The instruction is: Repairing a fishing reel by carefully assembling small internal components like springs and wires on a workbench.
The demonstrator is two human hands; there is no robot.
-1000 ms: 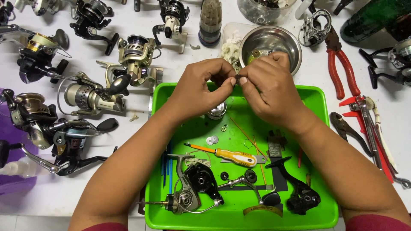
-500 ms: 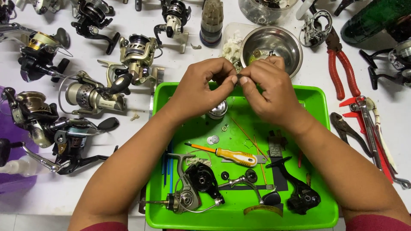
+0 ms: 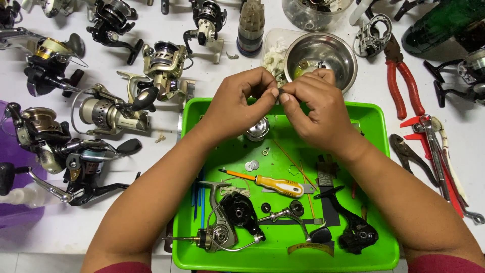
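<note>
Left hand and right hand curled knuckles-up at upper centre, fingertips pressed together, pinching a small part too tiny to identify. Below, glossy green plastic tray with yellow-handled screwdriver and dismantled black reel. Behind, shiny steel bowl on white bench.

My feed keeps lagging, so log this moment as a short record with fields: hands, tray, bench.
hands: left hand and right hand meet fingertip to fingertip above the tray, pinching something too small to identify
tray: green tray holds a yellow-handled screwdriver, washers, dismantled reel parts
bench: fishing reels left, steel bowl behind, red pliers right
</note>
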